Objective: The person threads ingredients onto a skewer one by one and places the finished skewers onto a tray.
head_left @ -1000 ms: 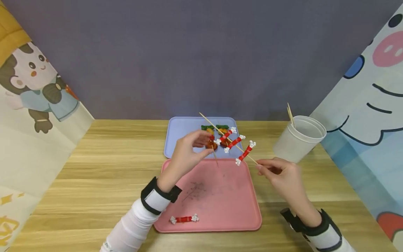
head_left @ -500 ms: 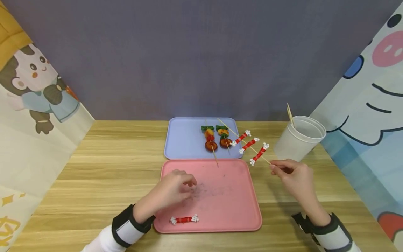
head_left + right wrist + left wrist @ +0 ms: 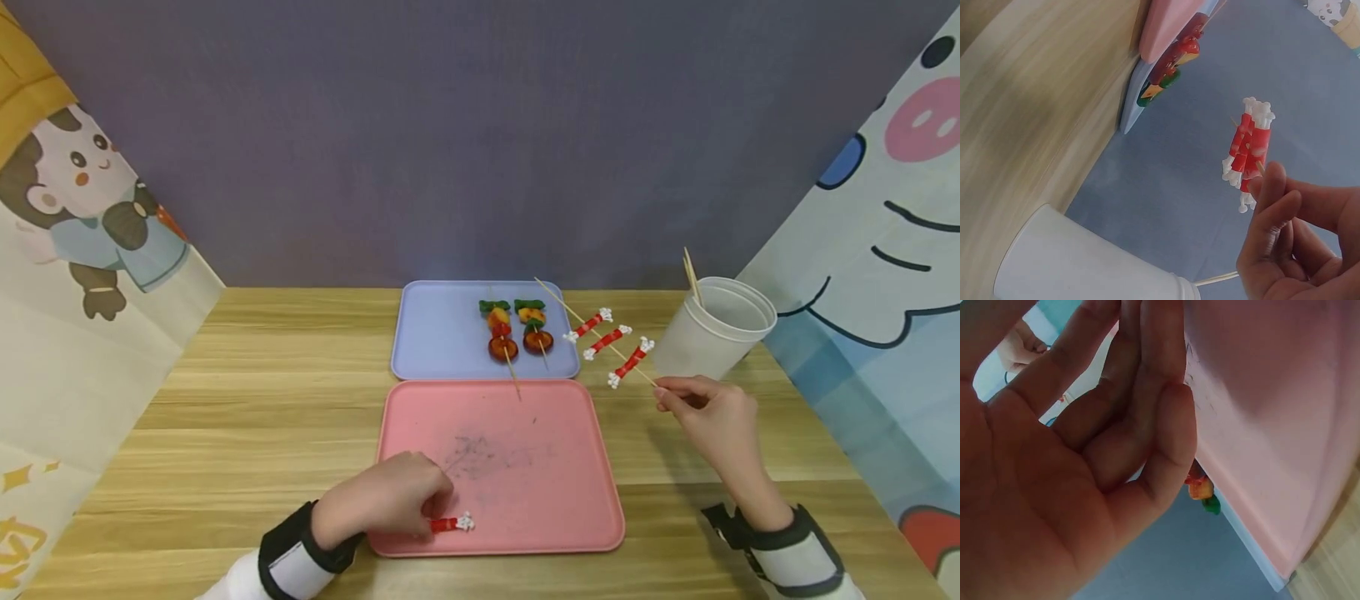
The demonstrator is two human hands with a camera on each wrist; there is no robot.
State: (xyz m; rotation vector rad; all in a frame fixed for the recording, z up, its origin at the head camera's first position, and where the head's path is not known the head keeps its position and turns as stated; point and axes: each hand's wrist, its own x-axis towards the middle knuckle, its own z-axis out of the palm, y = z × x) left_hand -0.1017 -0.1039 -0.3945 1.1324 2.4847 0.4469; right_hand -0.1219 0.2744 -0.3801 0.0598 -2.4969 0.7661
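My right hand (image 3: pixel 708 417) pinches the bare end of a bamboo skewer (image 3: pixel 558 298), held up right of the trays. Threaded across it are several red pieces with white knobbly ends (image 3: pixel 607 342); the right wrist view shows these red pieces (image 3: pixel 1250 147) bunched beyond the fingertips. At the near left of the pink tray (image 3: pixel 536 500), my left hand (image 3: pixel 397 496) grips the left end of a loose red piece with white ends (image 3: pixel 450 524). That end is hidden under the fingers. In the left wrist view the left hand (image 3: pixel 1104 444) has bent fingers, and the piece is out of sight.
Behind the pink tray a blue tray (image 3: pixel 435 333) bears two finished-looking vegetable skewers (image 3: pixel 499 325), one with its stick reaching over the pink tray. A white cup (image 3: pixel 705 333) with some bamboo skewers (image 3: pixel 692 275) leans at the right. A grey wall stands behind.
My left hand has come down from beside the threaded skewer to the loose red piece on the pink tray. My right hand has carried the skewer to the right.
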